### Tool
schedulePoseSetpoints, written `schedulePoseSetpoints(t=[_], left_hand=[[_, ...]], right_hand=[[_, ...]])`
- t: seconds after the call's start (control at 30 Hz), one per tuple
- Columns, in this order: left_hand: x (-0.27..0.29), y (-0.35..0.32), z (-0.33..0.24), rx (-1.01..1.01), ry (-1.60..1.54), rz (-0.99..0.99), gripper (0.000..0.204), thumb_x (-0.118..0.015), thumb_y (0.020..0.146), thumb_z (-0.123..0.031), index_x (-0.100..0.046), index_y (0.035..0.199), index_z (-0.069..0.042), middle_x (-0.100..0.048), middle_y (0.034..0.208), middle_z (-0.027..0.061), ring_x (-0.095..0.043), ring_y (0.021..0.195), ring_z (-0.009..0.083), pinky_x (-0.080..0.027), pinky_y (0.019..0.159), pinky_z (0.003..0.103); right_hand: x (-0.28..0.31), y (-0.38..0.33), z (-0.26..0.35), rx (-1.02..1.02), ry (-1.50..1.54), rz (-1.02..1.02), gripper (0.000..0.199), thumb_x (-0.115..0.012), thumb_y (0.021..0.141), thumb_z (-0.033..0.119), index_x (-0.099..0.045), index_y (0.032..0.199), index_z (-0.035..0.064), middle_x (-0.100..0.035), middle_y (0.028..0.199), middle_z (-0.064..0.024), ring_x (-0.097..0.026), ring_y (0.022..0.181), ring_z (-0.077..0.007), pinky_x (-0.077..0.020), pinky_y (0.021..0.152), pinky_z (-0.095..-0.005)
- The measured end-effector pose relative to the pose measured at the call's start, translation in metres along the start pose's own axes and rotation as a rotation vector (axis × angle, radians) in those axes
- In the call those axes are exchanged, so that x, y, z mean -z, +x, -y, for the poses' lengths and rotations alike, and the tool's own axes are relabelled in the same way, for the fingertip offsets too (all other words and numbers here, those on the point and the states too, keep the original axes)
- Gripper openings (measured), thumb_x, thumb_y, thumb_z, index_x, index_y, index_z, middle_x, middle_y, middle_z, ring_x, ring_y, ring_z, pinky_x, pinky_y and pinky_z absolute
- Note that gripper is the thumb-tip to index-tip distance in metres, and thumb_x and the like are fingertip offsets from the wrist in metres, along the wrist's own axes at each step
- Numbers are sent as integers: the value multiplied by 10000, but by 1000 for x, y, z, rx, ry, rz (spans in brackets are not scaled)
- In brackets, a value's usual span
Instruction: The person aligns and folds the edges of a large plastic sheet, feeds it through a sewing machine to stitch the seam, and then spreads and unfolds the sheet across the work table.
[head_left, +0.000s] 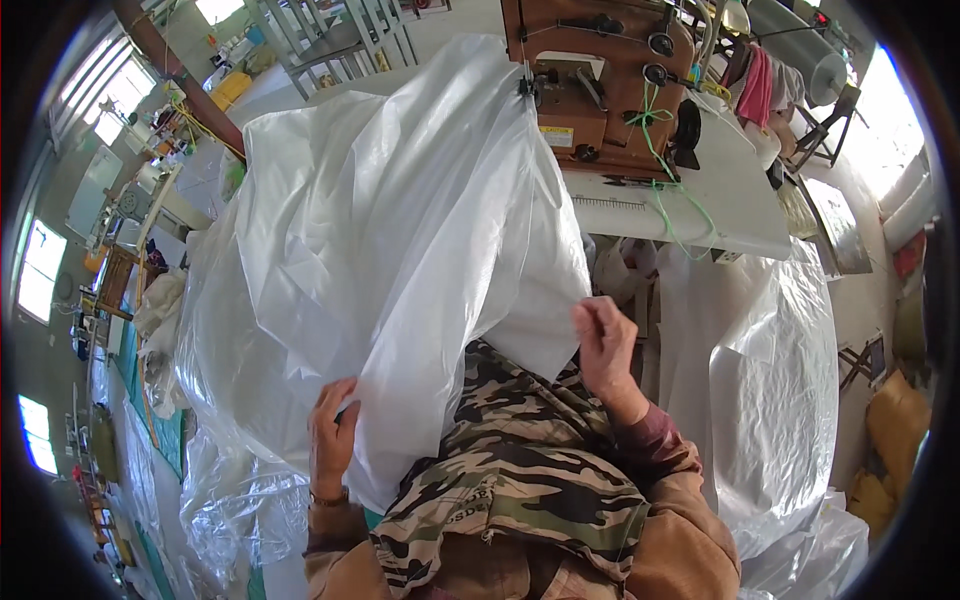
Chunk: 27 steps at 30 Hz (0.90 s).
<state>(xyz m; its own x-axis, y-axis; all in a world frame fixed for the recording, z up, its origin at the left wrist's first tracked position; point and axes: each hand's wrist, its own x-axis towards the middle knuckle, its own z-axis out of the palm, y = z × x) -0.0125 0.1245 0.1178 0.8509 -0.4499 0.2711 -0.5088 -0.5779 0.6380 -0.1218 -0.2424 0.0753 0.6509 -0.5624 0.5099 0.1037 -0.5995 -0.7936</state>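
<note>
Translucent white plastic, thin and crinkled, makes up the large sheet (380, 250) that fills the middle of the view, draped from the sewing machine (600, 90) down over the person's lap. Its top corner is caught at the machine's needle end, and from there it fans out in long soft folds to a loose lower edge by the camouflage-patterned garment (520, 470).

The left hand (332, 435) grips that lower edge, fingers curled over a fold and pinching the film. The right hand (603, 345) is closed in a fist on the sheet's right border, holding it taut just above the lap. The two hands are well apart, with the sheet's bottom corner hanging between them.

The machine is boxy, brown and worn, with green thread (655, 150) trailing off it. It stands on a flat white table (720, 200) whose near edge carries a printed ruler strip. The table's right part is bare beside the machine.

More of the same glossy film (770, 380) is heaped to the right, below the table edge, and more lies crumpled at lower left (235, 500), so the room around the lap is crowded with plastic. A pink cloth (757, 85) hangs behind the machine.
</note>
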Motion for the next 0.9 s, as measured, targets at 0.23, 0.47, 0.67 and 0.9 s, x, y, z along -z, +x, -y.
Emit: schedulePoseSetpoints(t=[0.23, 0.47, 0.67, 0.9], left_hand=[[0, 66, -91, -426, 2, 77, 221, -622, 838, 34, -646, 1057, 19, -662, 1026, 169, -646, 916, 334, -518, 790, 370], [-30, 99, -121, -403, -106, 266, 276, -744, 824, -154, -614, 1012, 1, -639, 839, 130, -635, 723, 284, -518, 655, 343], [-47, 114, -115, -209, -106, 405, 306, -720, 858, -220, -576, 1000, 10, -569, 665, 117, -511, 558, 221, -446, 552, 321], [-56, 113, -103, -146, -242, 328, 131, -578, 960, -111, -544, 1005, 7, -515, 616, 92, -423, 532, 117, -366, 512, 291]], right_hand=[[-44, 13, 59, -553, 655, 405, 186, -608, 954, 108, -608, 1096, -12, -522, 576, -61, -492, 510, -89, -396, 485, -261], [-75, -20, 87, -204, 660, 597, 307, -566, 984, 243, -535, 1074, -49, -519, 540, -69, -534, 472, -138, -414, 455, -305], [-77, -30, 92, 334, 78, 649, 256, -667, 873, 183, -564, 1041, 20, -607, 670, -139, -620, 621, -330, -486, 595, -411], [-40, 14, 62, 355, 179, 331, 291, -665, 883, 163, -626, 1139, 30, -624, 684, -107, -613, 615, -297, -473, 602, -394]])
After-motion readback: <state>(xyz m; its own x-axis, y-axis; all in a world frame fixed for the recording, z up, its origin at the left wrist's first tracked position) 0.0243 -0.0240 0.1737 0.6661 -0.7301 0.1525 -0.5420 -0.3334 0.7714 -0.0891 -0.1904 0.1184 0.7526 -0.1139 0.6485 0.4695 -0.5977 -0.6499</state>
